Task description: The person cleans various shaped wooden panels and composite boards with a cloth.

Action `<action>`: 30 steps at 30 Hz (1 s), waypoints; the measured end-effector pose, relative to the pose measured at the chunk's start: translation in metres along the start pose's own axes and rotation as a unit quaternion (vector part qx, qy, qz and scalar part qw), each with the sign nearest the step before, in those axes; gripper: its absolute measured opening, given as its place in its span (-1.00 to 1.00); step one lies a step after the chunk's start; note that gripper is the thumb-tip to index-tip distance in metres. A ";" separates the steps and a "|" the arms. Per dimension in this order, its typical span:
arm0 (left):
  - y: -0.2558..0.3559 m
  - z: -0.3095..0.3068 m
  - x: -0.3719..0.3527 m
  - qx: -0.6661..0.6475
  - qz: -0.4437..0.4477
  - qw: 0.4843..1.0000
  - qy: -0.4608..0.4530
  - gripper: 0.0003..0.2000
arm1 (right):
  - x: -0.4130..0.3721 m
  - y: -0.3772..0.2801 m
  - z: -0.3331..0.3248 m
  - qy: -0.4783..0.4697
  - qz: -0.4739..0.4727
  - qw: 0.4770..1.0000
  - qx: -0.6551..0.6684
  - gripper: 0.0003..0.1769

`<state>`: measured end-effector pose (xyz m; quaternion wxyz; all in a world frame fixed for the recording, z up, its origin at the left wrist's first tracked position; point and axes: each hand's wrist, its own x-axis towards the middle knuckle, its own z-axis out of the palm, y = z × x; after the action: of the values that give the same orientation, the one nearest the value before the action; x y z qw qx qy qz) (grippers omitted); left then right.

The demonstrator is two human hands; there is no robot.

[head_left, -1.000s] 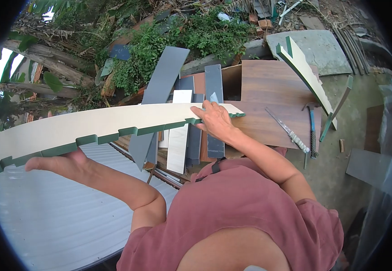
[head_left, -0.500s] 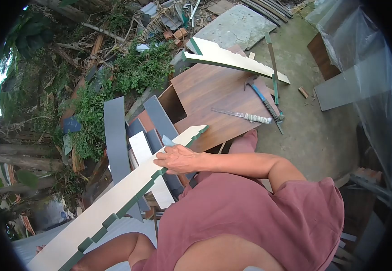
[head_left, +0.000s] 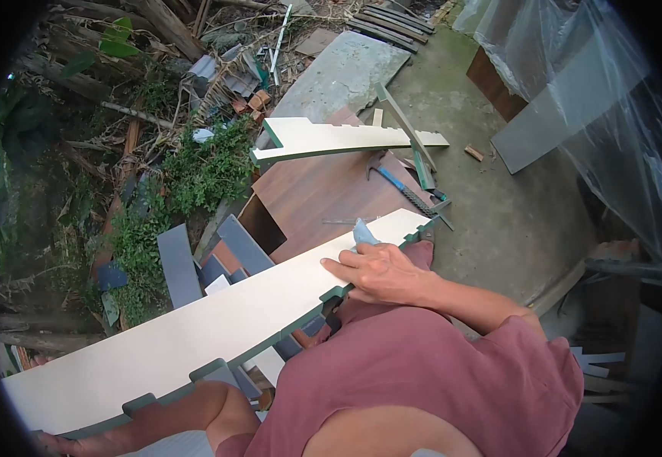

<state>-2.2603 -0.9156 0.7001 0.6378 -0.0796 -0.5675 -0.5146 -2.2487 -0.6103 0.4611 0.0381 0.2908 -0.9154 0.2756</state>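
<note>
A long cream board with a notched green edge lies diagonally across the front of my body. At its lower left end, my left hand is wrapped round the board, with fingertips showing past the upper edge. My right hand rests on the board near its far right end, closed on a pale blue piece that looks like cloth or paper. Some of its fingers curl past the notched edge. A similar cream notched board lies farther off, on brown wooden panels.
A blue-handled hammer lies on the panels beside a green-edged strip. Grey boards lean at the left near green plants. Plastic sheeting hangs at the right over a grey panel. A concrete slab lies behind.
The held board has shifted right and up and lies at a flatter angle, with more of its face showing. My right hand has moved right with the pale blue piece. The view has also shifted.
</note>
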 end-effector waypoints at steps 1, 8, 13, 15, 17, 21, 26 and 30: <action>0.000 0.015 -0.007 -0.009 -0.005 1.000 -0.007 -0.43 | -0.008 0.009 -0.009 -0.007 0.038 0.999 0.001 -0.19; 0.017 0.142 -0.064 -0.085 -0.027 0.995 -0.053 -0.44 | -0.056 0.081 -0.089 0.069 0.119 0.990 -0.022 -0.22; 0.037 0.214 -0.100 -0.135 -0.038 0.988 -0.065 -0.44 | -0.084 0.129 -0.157 0.101 0.153 0.980 -0.073 -0.18; 0.046 0.239 -0.112 -0.147 -0.037 0.985 -0.078 -0.45 | -0.090 0.157 -0.172 0.120 0.136 0.979 -0.089 -0.22; 0.052 0.260 -0.126 -0.158 -0.039 0.983 -0.089 -0.45 | -0.097 0.179 -0.185 0.131 0.128 0.979 -0.089 -0.23; 0.064 0.285 -0.149 -0.171 -0.048 0.980 -0.091 -0.45 | -0.112 0.206 -0.193 0.125 0.140 0.978 -0.093 -0.26; 0.071 0.292 -0.158 -0.161 -0.056 0.980 -0.103 -0.46 | -0.113 0.196 -0.154 0.041 0.109 0.993 0.028 -0.26; 0.077 0.288 -0.151 -0.151 -0.048 0.980 -0.118 -0.47 | -0.104 0.184 -0.111 0.044 0.058 0.994 0.085 -0.25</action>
<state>-2.3614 -0.5970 0.7147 0.5217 -0.2077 -0.5574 -0.6116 -2.2744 -0.3734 0.4418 0.0373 0.2268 -0.9015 0.3667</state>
